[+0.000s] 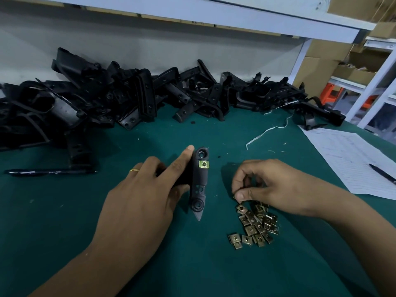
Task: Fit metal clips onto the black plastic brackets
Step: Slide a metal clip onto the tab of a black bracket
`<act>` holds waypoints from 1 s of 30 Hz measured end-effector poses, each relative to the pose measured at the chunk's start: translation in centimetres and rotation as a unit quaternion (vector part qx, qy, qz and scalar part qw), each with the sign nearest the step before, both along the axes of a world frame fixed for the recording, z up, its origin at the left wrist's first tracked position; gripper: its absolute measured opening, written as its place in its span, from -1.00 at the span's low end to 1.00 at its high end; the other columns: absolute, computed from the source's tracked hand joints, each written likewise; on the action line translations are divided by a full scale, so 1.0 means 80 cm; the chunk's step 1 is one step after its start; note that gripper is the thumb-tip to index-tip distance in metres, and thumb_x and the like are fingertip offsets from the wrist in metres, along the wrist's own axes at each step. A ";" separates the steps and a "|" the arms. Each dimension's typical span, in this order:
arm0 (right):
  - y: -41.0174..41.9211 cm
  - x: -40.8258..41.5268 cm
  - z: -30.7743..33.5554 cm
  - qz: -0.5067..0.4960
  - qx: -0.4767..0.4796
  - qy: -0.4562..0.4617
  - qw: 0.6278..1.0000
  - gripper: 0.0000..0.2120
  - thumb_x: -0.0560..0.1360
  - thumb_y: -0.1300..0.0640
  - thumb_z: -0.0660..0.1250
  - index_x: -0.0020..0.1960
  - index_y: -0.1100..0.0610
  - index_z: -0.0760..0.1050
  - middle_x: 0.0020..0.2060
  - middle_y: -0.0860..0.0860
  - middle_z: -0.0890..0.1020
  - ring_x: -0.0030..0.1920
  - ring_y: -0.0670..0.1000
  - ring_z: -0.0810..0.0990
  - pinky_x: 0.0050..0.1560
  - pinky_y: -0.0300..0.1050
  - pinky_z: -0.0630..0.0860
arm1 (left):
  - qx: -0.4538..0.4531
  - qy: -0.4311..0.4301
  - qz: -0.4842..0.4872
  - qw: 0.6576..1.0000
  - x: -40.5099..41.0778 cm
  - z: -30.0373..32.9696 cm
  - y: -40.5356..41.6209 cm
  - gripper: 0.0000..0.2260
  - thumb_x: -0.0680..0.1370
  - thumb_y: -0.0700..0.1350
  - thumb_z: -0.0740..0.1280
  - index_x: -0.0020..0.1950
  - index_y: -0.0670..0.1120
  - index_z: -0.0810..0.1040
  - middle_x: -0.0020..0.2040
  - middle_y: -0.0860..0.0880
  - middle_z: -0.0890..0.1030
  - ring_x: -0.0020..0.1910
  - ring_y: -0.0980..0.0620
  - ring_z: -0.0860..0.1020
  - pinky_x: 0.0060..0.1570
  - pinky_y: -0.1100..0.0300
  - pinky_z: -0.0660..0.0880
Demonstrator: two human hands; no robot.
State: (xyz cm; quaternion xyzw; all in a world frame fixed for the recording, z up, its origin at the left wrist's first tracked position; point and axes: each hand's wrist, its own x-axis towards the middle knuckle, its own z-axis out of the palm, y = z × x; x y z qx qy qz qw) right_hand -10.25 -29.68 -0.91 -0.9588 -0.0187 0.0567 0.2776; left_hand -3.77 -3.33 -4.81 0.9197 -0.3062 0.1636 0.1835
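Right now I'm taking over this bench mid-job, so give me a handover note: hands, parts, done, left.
Left hand grips the bracket upright on the green mat.
Right hand pinches a clip at the top of the loose clip pile.
Done: one clip sits near the bracket's top end.
Left: fit the picked clip, then work through the bracket heap behind.

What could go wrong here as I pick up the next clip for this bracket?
1. The right hand pinches at the edge of a tight pile of clips, so two might lift together or scatter over the green mat.
2. The left hand holds the bracket from one side only; it may twist when pushed.
3. The fitted clip sits near the bracket's edge and could get knocked.
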 end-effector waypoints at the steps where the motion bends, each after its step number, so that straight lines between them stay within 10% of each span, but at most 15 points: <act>1: 0.000 -0.001 0.000 -0.002 0.010 0.007 1.000 -0.92 0.55 0.10 0.50 -0.08 -0.05 0.62 -0.13 -0.14 0.71 -0.11 -0.15 0.64 -0.08 -0.29 0.52 | 0.000 0.001 0.001 1.000 0.000 0.000 0.000 -0.45 0.59 0.19 0.06 0.62 0.26 0.19 -0.09 0.11 0.43 -0.14 0.05 0.46 -0.42 0.26 0.26; 6: 0.004 0.000 -0.001 -0.022 0.123 -0.040 0.991 -0.97 0.61 0.22 0.40 0.01 0.13 0.56 -0.12 0.08 0.65 -0.08 0.05 0.61 0.05 0.03 0.57 | 0.000 0.008 0.001 1.000 0.000 -0.001 0.000 -0.45 0.59 0.20 0.05 0.62 0.29 0.17 -0.10 0.13 0.41 -0.15 0.07 0.42 -0.41 0.25 0.25; 15: 0.044 0.002 -0.011 0.009 0.501 -0.069 0.863 -0.82 0.55 0.29 0.41 0.15 0.27 0.64 -0.01 0.23 0.69 0.02 0.18 0.73 0.07 -0.04 0.65 | -0.035 0.007 0.009 0.999 0.000 0.001 0.001 -0.46 0.61 0.17 0.07 0.62 0.28 0.16 -0.08 0.10 0.42 -0.13 0.02 0.45 -0.41 0.17 0.37; 30: 0.071 0.002 -0.018 0.001 0.490 -0.103 0.866 -0.86 0.50 0.30 0.46 0.05 0.29 0.65 -0.12 0.26 0.72 -0.16 0.16 0.74 -0.08 -0.03 0.67 | -0.081 0.010 0.020 0.996 0.000 -0.001 0.004 -0.42 0.62 0.13 0.19 0.62 0.32 0.09 -0.05 0.11 0.41 -0.13 0.03 0.40 -0.36 0.08 0.42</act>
